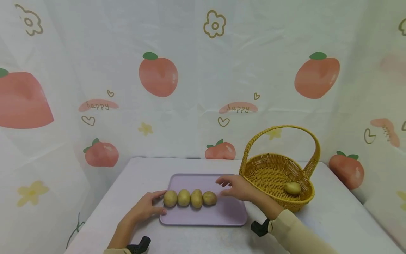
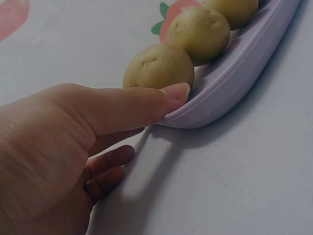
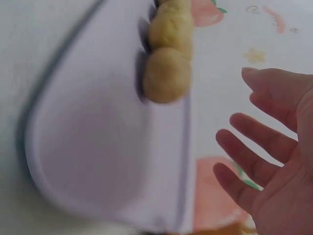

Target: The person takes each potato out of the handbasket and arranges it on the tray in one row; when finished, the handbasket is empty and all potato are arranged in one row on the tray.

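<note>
Several potatoes (image 1: 196, 199) stand in a row on a light purple tray (image 1: 203, 219). My left hand (image 1: 144, 208) is at the tray's left edge, its thumb and index finger to either side of the end potato (image 1: 170, 198). In the left wrist view the straight thumb (image 2: 142, 106) lies along the rim in front of that potato (image 2: 159, 66), with the other fingers loose outside the tray. Over the tray's right part hovers my right hand (image 1: 238, 187), fingers spread and nothing in them, right of the last potato (image 3: 167, 76).
A yellow woven basket (image 1: 263, 169) with a tall handle stands to the right of the tray, behind my right forearm. One potato (image 1: 292, 188) lies inside it. The white table (image 1: 146, 173) meets a curtain (image 1: 190, 134) printed with peaches at the back.
</note>
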A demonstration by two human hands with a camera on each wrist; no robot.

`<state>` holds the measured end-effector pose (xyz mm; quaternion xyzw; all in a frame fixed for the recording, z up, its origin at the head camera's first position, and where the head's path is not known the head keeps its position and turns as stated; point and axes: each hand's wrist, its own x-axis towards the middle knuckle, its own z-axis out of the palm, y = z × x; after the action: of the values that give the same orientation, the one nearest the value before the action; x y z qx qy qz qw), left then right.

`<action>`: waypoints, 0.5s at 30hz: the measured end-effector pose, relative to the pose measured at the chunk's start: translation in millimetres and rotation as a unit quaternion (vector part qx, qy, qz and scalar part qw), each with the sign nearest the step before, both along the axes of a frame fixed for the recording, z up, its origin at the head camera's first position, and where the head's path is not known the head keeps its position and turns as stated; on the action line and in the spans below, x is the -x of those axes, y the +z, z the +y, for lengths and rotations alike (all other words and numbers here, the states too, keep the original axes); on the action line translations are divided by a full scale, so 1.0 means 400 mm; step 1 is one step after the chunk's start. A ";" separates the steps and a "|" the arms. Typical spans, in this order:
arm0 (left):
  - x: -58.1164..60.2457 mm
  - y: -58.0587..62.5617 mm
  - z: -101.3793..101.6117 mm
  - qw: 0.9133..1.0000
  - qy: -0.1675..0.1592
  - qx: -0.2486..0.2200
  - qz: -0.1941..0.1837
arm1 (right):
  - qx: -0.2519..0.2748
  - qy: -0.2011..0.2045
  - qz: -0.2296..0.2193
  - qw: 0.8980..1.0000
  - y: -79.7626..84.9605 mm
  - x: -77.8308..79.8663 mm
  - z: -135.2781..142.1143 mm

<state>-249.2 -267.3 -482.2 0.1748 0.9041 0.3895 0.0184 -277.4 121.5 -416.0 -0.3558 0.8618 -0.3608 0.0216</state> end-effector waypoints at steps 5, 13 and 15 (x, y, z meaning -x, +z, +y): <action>0.001 0.001 -0.002 1.000 0.002 0.006 0.001 | -0.007 -0.023 0.017 1.000 0.047 -0.007 0.064; -0.002 0.003 0.002 1.000 0.005 0.008 -0.002 | -0.044 -0.071 0.008 0.996 0.111 -0.003 0.184; -0.003 0.003 0.001 1.000 0.008 0.010 -0.003 | -0.056 -0.075 0.002 0.996 0.126 0.005 0.214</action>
<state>-248.0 -266.7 -481.0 0.1661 0.9092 0.3813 0.0202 -279.4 207.3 -365.5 -0.2890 0.9050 -0.3119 0.0126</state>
